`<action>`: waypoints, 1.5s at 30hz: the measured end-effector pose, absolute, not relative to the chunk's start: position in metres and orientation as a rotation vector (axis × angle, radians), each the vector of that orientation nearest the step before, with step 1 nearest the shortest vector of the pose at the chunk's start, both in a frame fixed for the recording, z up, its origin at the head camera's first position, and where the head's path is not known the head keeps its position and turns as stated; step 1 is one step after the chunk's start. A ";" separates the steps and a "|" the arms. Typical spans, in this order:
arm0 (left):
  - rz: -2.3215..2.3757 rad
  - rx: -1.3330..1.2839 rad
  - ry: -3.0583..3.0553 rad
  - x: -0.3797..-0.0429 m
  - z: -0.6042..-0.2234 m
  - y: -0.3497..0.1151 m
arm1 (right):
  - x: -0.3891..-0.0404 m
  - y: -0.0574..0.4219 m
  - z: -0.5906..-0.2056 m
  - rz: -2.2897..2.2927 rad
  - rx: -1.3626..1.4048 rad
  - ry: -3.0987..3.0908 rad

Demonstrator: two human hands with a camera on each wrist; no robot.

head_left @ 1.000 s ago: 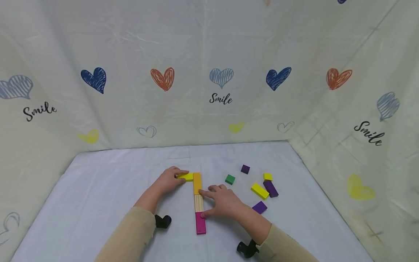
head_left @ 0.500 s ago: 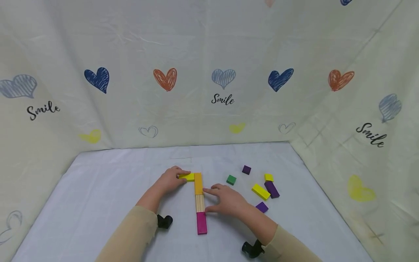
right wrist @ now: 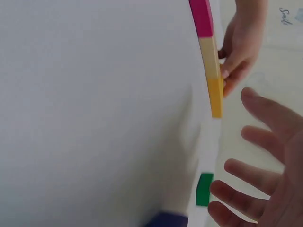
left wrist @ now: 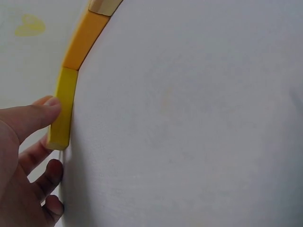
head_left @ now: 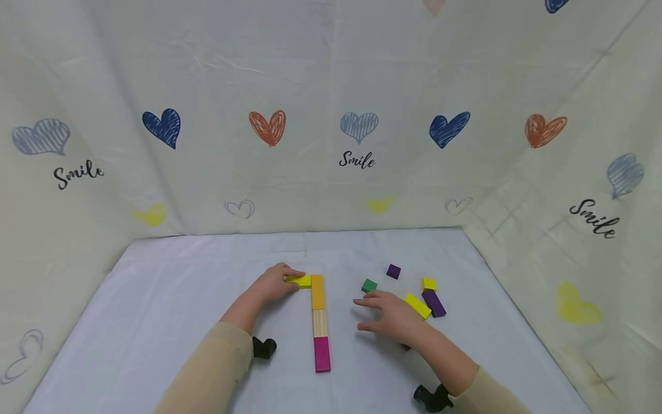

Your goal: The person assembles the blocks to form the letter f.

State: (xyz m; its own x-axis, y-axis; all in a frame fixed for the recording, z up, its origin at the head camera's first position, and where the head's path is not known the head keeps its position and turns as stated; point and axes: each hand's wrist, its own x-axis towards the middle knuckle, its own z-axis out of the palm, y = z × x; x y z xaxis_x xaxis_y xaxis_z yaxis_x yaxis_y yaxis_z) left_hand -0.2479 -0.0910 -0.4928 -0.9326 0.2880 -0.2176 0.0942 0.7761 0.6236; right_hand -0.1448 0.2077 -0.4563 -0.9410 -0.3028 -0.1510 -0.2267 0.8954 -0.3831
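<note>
Pink block [head_left: 322, 355] is lying nearest on worktop [head_left: 181, 287]. R hand [head_left: 395, 316] is hovering to its right, fingers spread, mostly hiding dark block [head_left: 405, 347], prob. purple. Plain-wood block [head_left: 319, 323] & orange block [head_left: 318, 292] are lining up beyond; L hand [head_left: 271, 284] is pinching yellow block [head_left: 302, 281], touching orange's far end.

A pale curtain [head_left: 305, 63] printed with hearts [head_left: 450, 129] and "Smile" lettering [head_left: 357, 160] hangs behind and beside a white tablecloth [head_left: 170, 305].

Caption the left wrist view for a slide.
Left-hand grip pinching a yellow block, its end against an orange block, a pale block beyond, on white cloth.
</note>
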 end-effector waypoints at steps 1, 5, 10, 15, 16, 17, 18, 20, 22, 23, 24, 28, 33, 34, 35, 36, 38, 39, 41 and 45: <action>0.917 0.294 2.667 -0.248 -0.493 -0.091 | -0.144 0.213 -0.455 -0.552 -0.394 2.855; 0.924 0.292 2.666 -0.248 -0.495 -0.091 | -0.140 0.237 -0.449 -0.605 -0.374 2.829; 0.940 0.286 2.667 -0.247 -0.495 -0.091 | -0.137 0.267 -0.442 -0.619 -0.343 2.809; 0.946 0.279 2.665 -0.247 -0.494 -0.091 | -0.132 0.288 -0.437 -0.609 -0.345 2.810; 0.949 0.276 2.664 -0.247 -0.495 -0.091 | -0.131 0.292 -0.437 -0.608 -0.349 2.807; 0.950 0.276 2.664 -0.247 -0.495 -0.091 | -0.131 0.295 -0.438 -0.607 -0.355 2.803; 0.951 0.276 2.663 -0.247 -0.495 -0.091 | -0.131 0.299 -0.438 -0.608 -0.361 2.796; 0.954 0.278 2.661 -0.248 -0.496 -0.091 | -0.131 0.305 -0.440 -0.609 -0.365 2.769; 0.956 0.281 2.659 -0.248 -0.497 -0.091 | -0.131 0.310 -0.443 -0.602 -0.376 2.735; 0.955 0.285 2.659 -0.249 -0.497 -0.091 | -0.131 0.312 -0.444 -0.599 -0.381 2.715; 0.953 0.287 2.660 -0.249 -0.498 -0.091 | -0.131 0.314 -0.446 -0.593 -0.384 2.699; 0.953 0.290 2.656 -0.251 -0.501 -0.092 | -0.132 0.320 -0.452 -0.581 -0.414 2.646; 0.967 0.281 2.646 -0.253 -0.503 -0.092 | -0.130 0.325 -0.457 -0.575 -0.475 2.630; 0.968 0.282 2.645 -0.253 -0.503 -0.092 | -0.129 0.326 -0.458 -0.570 -0.493 2.631; 0.969 0.281 2.645 -0.253 -0.503 -0.092 | -0.129 0.326 -0.458 -0.556 -0.513 2.637; 0.968 0.279 2.643 -0.254 -0.504 -0.092 | -0.128 0.326 -0.458 -0.543 -0.528 2.644; 0.964 0.278 2.643 -0.254 -0.504 -0.092 | -0.128 0.326 -0.459 -0.505 -0.556 2.659; 0.963 0.277 2.643 -0.254 -0.504 -0.092 | -0.127 0.327 -0.459 -0.483 -0.563 2.667; 0.961 0.274 2.644 -0.253 -0.504 -0.092 | -0.127 0.327 -0.460 -0.449 -0.584 2.683; 0.968 0.273 2.647 -0.252 -0.503 -0.093 | -0.127 0.329 -0.464 -0.392 -0.661 2.723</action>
State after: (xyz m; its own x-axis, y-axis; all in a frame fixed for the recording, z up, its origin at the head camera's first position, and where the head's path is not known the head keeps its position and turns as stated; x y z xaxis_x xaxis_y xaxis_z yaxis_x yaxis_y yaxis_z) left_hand -0.2517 -0.0928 -0.5026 -0.9343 0.2801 -0.2207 0.0716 0.7537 0.6533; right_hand -0.1270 0.3286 -0.4635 -0.8452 -0.4815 -0.2320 -0.3965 0.8559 -0.3319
